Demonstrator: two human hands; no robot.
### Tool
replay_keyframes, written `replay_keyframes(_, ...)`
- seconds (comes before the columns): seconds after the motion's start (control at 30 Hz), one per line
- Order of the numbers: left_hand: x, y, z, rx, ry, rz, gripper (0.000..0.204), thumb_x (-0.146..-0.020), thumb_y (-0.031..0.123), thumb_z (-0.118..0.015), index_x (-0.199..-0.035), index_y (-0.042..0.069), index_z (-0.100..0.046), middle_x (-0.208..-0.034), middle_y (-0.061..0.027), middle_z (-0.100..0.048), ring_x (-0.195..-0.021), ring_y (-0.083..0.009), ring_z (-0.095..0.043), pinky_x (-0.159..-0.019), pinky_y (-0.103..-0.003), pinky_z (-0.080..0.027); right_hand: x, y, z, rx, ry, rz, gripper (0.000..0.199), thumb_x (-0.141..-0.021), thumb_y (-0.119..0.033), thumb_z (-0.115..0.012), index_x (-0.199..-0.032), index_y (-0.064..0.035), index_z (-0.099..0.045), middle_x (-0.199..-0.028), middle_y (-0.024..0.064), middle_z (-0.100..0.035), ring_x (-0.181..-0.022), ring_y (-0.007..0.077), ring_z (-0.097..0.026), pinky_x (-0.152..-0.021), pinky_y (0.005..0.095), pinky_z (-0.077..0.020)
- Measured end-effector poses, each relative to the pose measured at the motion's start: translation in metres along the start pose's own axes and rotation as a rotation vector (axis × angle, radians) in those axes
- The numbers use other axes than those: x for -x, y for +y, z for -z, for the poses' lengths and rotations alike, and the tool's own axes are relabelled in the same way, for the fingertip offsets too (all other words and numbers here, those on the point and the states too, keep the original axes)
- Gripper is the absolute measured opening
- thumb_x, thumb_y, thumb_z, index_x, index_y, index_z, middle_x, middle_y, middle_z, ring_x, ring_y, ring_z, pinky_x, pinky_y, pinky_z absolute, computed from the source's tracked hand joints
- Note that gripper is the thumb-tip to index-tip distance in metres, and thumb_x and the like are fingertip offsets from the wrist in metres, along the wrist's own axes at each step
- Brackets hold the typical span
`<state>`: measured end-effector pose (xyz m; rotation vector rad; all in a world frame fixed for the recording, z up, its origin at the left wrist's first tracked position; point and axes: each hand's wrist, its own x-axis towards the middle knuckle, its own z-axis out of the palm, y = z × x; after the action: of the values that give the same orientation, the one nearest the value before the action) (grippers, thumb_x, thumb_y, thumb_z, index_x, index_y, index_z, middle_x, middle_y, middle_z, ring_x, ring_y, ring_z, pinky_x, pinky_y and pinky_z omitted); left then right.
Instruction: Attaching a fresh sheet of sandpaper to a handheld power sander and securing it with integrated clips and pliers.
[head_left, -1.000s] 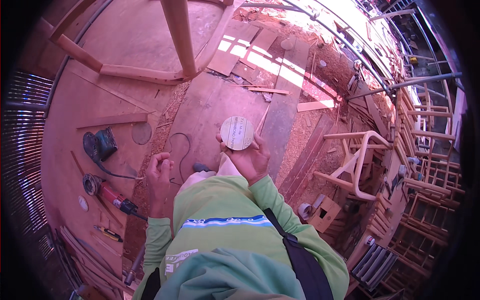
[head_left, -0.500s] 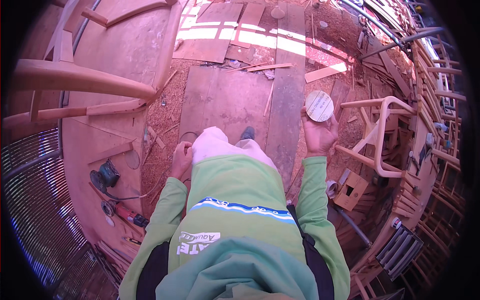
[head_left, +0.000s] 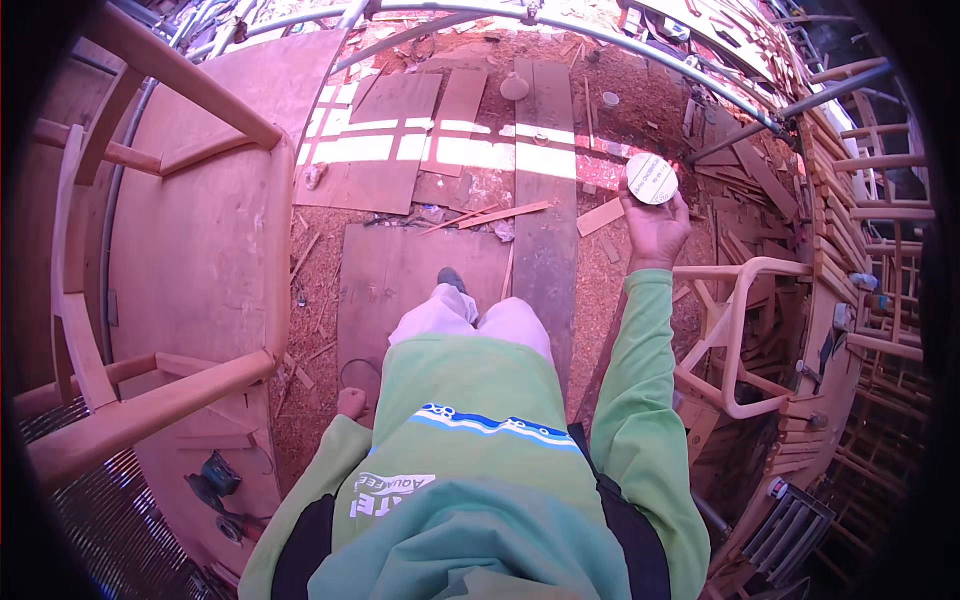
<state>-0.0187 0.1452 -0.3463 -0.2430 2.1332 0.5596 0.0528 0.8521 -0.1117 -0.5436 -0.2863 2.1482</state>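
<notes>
The fisheye camera over there is head-worn, facing steeply down and a little forward: a green long-sleeved cloth shirt looms nearest, below the right hand gripping a round whitish disc; the sawdust-strewn brown floor lies farther, beneath the grip.

disc | round, flat, off-white face with dark printed lettering | whole, outline unbroken | printed face toward the camera | held up in the right hand, fingers at its left and right edges
</notes>
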Motion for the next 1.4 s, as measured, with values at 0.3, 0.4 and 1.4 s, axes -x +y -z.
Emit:
replay_keyframes(0.3, -0.029, 0.295, 0.064, 0.449, 0.109, -0.486, 0.020, -0.105, 0.013, -0.061, -0.122, 0.002, -0.066, -0.105, -0.0053, -0.070, -0.084, -0.0133, -0.071, -0.069, -0.027, -0.060, -0.210, 0.021, -0.057, 0.131, 0.076, -0.141, 0.059, -0.101, -0.023, -0.058, -0.151, 0.0042, -0.041, -0.157, 0.0240, -0.044, -0.145, 0.0464, -0.043, -0.117, 0.0715, -0.0357)
replay_keyframes(0.4, -0.024, 0.314, 0.051, 0.553, 0.220, -0.383, 0.019, -0.105, 0.011, -0.061, -0.121, 0.002, -0.066, -0.104, -0.0044, -0.069, -0.085, -0.0108, -0.068, -0.072, -0.024, -0.056, -0.303, 0.027, -0.081, 0.194, 0.058, -0.176, 0.057, -0.103, -0.027, -0.058, -0.149, 0.0021, -0.042, -0.157, 0.0248, -0.041, -0.143, 0.0458, -0.042, -0.115, 0.0714, -0.0375)
replay_keyframes(1.4, 0.150, 0.369, -0.206, 0.338, 0.278, 0.192, 0.018, -0.100, 0.012, -0.069, -0.112, -0.001, -0.074, -0.098, -0.0067, -0.077, -0.092, -0.0134, -0.070, -0.084, -0.030, -0.056, -0.723, -0.022, -0.092, -0.041, 0.145, -0.368, 0.081, -0.106, -0.036, -0.043, -0.163, 0.0004, 0.001, -0.170, 0.0282, -0.005, -0.151, 0.0620, -0.020, -0.110, 0.0884, -0.0304)
